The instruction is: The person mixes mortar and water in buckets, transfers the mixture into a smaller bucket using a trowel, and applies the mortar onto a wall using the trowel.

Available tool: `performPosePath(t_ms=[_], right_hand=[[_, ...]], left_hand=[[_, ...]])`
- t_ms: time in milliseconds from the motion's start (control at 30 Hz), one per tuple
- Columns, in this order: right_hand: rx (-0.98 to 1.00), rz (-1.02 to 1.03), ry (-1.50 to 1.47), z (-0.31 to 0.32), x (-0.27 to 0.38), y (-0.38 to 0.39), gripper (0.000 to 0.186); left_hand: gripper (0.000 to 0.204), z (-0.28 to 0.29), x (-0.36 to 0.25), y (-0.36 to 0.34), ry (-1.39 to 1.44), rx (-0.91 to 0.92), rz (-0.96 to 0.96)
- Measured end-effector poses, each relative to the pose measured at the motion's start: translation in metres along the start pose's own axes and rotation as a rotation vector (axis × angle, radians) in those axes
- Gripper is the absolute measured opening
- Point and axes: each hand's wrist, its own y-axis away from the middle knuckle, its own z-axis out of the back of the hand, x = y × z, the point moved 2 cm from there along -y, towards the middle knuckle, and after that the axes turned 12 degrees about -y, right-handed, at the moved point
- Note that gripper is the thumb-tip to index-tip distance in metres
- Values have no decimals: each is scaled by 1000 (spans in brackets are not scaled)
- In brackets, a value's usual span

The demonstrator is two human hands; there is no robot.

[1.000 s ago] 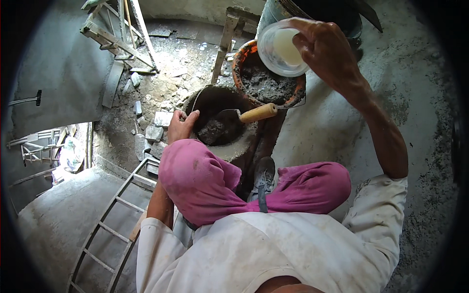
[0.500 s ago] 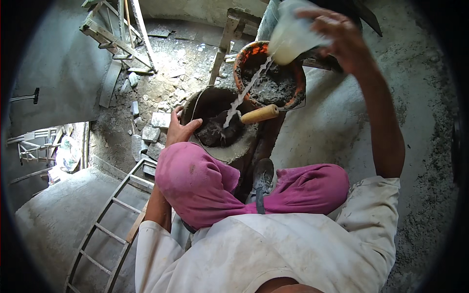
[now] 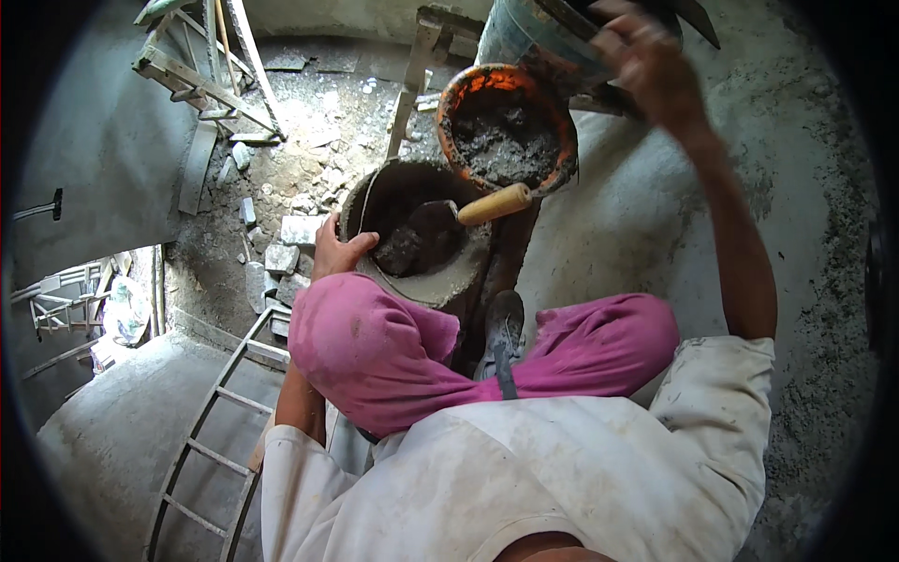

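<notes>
My left hand (image 3: 341, 247) grips the left rim of a dark bucket (image 3: 432, 292), its thumb over the edge. Wet grey mortar (image 3: 403, 251) lies inside. A trowel with a wooden handle (image 3: 494, 203) rests with its blade in this bucket and its handle over the right rim. Just behind stands an orange bucket (image 3: 451, 150) caked with mortar and holding a thick grey mix (image 3: 510, 145). My right hand (image 3: 651, 70), blurred, is raised beside a large blue-green drum (image 3: 510, 42). Its fingers look stretched and apart, and no container shows in them.
Broken blocks (image 3: 281, 258) and rubble lie left of the bucket. A ladder-like metal frame (image 3: 220, 456) leans at lower left. Wooden trestles (image 3: 211, 89) stand at the far left, and a wooden post (image 3: 412, 84) rises behind the buckets. A rough grey wall (image 3: 796, 234) fills the right side.
The pale translucent container that was pouring liquid into the dark bucket is out of sight, and the stream has stopped. My right hand has moved slightly up beside the drum. My left hand stays on the rim.
</notes>
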Motion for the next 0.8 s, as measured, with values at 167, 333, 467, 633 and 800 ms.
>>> performPosePath(t_ms=[167, 333, 467, 633, 800], right_hand=[[894, 236, 291, -103, 117, 147, 61], [721, 383, 164, -149, 93, 186, 14], [916, 204, 58, -99, 131, 180, 20], [817, 190, 94, -56, 161, 155, 34], [1082, 25, -129, -148, 164, 199, 42]], left_hand=[[83, -17, 7, 7, 15, -111, -7], [73, -26, -10, 14, 243, -195, 28], [71, -20, 1, 13, 143, -187, -46], [67, -13, -17, 14, 212, -155, -57], [65, -18, -7, 12, 160, -141, -52]])
